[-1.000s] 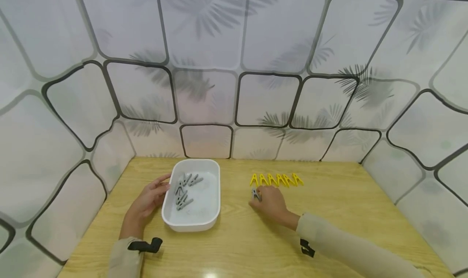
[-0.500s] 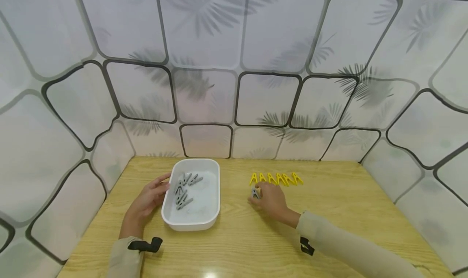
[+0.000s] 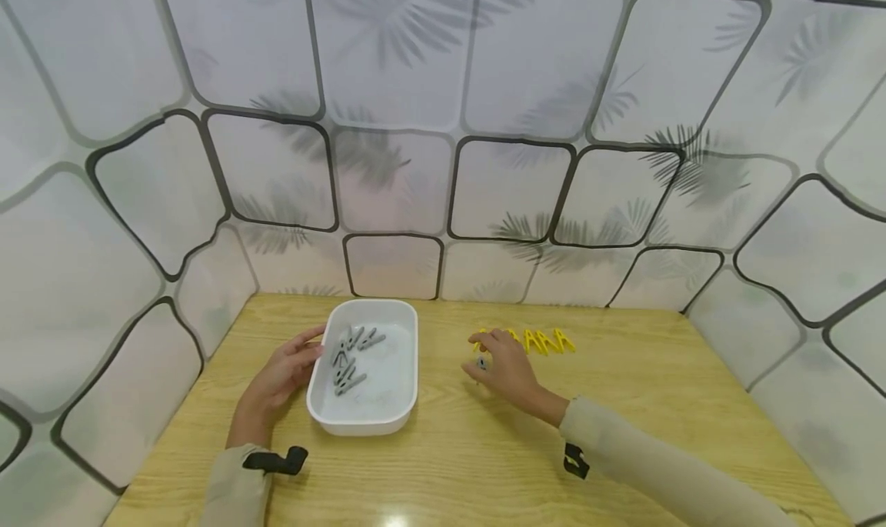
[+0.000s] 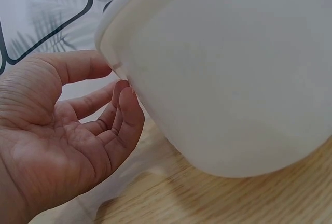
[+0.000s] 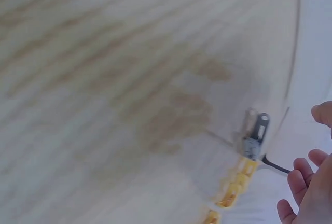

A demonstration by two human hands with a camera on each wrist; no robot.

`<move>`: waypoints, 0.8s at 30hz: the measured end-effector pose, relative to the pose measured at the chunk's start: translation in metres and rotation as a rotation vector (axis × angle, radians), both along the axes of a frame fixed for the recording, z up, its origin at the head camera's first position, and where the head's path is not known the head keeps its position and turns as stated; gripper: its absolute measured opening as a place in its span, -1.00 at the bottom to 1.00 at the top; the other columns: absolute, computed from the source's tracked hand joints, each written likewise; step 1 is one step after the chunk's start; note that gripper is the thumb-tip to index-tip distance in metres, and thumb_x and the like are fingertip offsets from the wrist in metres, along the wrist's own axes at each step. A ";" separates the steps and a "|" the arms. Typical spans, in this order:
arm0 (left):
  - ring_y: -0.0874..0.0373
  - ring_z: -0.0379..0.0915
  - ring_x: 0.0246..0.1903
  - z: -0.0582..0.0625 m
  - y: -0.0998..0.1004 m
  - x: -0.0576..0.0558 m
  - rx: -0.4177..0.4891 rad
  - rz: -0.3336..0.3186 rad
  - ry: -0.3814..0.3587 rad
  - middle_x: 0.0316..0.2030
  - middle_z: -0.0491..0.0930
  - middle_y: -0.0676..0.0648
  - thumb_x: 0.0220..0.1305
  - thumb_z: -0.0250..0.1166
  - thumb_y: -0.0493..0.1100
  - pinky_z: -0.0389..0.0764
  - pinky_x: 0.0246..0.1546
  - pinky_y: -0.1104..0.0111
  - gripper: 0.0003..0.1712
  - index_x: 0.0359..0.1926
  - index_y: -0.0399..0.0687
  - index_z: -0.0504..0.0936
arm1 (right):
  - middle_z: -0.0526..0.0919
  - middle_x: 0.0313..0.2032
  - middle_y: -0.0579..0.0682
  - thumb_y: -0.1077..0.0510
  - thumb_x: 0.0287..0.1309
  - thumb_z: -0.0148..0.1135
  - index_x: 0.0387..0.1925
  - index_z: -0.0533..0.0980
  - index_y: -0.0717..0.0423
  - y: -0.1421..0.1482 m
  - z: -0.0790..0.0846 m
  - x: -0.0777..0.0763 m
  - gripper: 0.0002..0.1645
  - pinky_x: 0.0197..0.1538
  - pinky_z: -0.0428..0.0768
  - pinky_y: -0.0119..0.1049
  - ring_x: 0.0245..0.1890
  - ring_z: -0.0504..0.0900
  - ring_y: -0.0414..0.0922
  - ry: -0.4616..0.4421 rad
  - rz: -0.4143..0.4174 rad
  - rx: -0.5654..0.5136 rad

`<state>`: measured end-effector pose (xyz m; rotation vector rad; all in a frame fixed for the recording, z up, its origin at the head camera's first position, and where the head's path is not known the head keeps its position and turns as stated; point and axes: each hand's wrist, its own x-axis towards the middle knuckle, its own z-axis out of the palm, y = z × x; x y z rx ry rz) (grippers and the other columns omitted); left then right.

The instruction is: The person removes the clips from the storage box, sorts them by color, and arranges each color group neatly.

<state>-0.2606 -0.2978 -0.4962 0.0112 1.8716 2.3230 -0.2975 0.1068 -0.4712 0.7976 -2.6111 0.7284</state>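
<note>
In the head view, a white plastic tub (image 3: 391, 404) stands left of centre on the table. Inside it lie several grey clothespins (image 3: 353, 361), towards its left side. My left hand (image 3: 280, 373) rests its fingertips against the tub's left wall, just below the rim, as the left wrist view of the tub (image 4: 223, 79) also shows. My right hand (image 3: 511, 369) hovers with fingers spread beside a single grey clothespin (image 3: 481, 363). In the right wrist view, that grey clothespin (image 5: 252, 146) stands apart from my fingers, in front of yellow clothespins (image 5: 231, 190).
A row of several yellow clothespins (image 3: 545, 341) runs along the back right of the wooden table (image 3: 429, 473), partly hidden behind my right hand. Patterned fabric walls (image 3: 388, 188) enclose the table at the back and on both sides.
My right hand has let go of the grey clothespin and lifted slightly up and left, its fingers spreading. The left hand and the tub have stayed where they were.
</note>
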 end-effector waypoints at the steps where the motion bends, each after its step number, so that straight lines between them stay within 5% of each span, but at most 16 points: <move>1: 0.30 0.62 -0.07 0.001 0.000 0.000 -0.002 0.002 -0.001 -0.08 0.65 0.14 0.54 0.13 -0.21 0.64 -0.04 0.41 -0.41 0.50 -0.11 0.26 | 0.65 -0.24 0.12 0.03 0.10 0.54 0.05 0.63 0.16 -0.002 0.002 -0.001 -0.48 -0.17 0.51 -0.08 -0.23 0.59 0.06 0.007 0.012 -0.018; 16: 0.29 0.62 -0.08 0.001 0.000 0.000 -0.001 -0.003 0.008 -0.10 0.66 0.14 0.55 0.12 -0.21 0.64 -0.05 0.41 -0.41 0.51 -0.15 0.24 | 0.63 -0.20 0.05 0.04 0.10 0.55 0.15 0.60 0.13 -0.055 0.042 -0.005 -0.40 -0.08 0.56 -0.11 -0.13 0.58 -0.01 0.020 0.141 -0.087; 24: 0.29 0.62 -0.08 0.001 0.000 0.001 0.006 -0.003 0.003 -0.09 0.67 0.14 0.54 0.13 -0.23 0.65 -0.03 0.41 -0.35 0.54 -0.19 0.19 | 0.66 -0.14 0.04 -0.01 0.17 0.50 0.21 0.56 0.09 -0.096 0.059 -0.008 -0.39 -0.04 0.56 -0.18 -0.11 0.58 -0.04 -0.036 0.292 0.023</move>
